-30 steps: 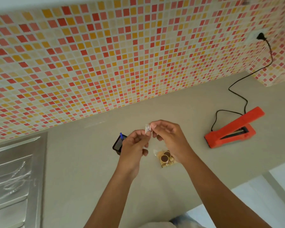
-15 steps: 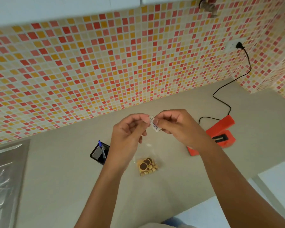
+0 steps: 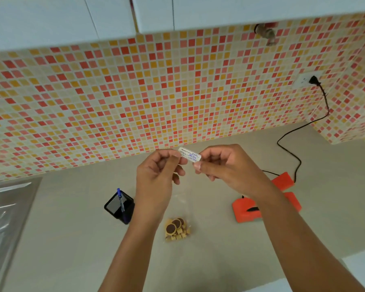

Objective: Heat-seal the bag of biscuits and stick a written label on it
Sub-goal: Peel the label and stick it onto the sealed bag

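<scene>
**Mosaic-tile kitchen, label up in both hands**

Orange, red and yellow mosaic tiles [image 3: 135, 98] cover the whole back wall, with white cabinets [image 3: 72, 15] above and a plain beige desk [image 3: 72, 239] below. Up over the middle of the desk, both hands are pinching one little white label [image 3: 190, 154] with blue handwriting on it. Left hand [image 3: 158, 175] has its thumb and forefinger closed on the label's left end, other fingers curled in loosely. Right hand [image 3: 226, 167] grips the right end the same way, fingertips closed on it. Can't read the writing, too small.

Bag of biscuits [image 3: 177, 228] is lying flat on the desk below the hands, toward the front edge, nobody touching it. It's a clear bag, with round chocolate-topped ones and small tan pieces inside.

Left of the bag there's a black mesh pen holder [image 3: 116, 204] with a blue pen [image 3: 121, 202] sticking out. Orange heat sealer [image 3: 247, 209] sits to the right, partly hidden behind the right forearm, and its black cord [image 3: 291, 152] runs back along the desk and up to a wall socket [image 3: 303, 80] near the right corner. Steel sink drainer [image 3: 2, 218] at the desk's left edge.
</scene>
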The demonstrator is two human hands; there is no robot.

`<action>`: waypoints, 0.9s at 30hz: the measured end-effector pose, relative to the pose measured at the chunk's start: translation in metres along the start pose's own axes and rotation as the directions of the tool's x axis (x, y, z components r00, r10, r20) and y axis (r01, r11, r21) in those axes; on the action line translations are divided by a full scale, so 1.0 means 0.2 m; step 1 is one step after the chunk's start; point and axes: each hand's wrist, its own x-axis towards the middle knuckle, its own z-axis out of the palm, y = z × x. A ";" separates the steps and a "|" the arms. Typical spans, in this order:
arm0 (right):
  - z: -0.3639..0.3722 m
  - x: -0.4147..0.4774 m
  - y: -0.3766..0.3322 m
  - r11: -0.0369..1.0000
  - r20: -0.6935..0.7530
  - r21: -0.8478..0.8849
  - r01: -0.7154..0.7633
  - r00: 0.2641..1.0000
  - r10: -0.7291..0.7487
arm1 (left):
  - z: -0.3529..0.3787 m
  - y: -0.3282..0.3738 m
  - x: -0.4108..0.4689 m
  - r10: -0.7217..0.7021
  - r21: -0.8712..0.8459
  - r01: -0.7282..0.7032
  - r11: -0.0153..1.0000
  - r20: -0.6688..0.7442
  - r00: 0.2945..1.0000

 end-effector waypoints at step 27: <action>-0.02 0.11 0.04 0.913 -0.069 -0.200 0.356 0.924 -0.375 | 0.04 0.01 0.03 0.300 0.391 -0.353 0.850 0.192 0.934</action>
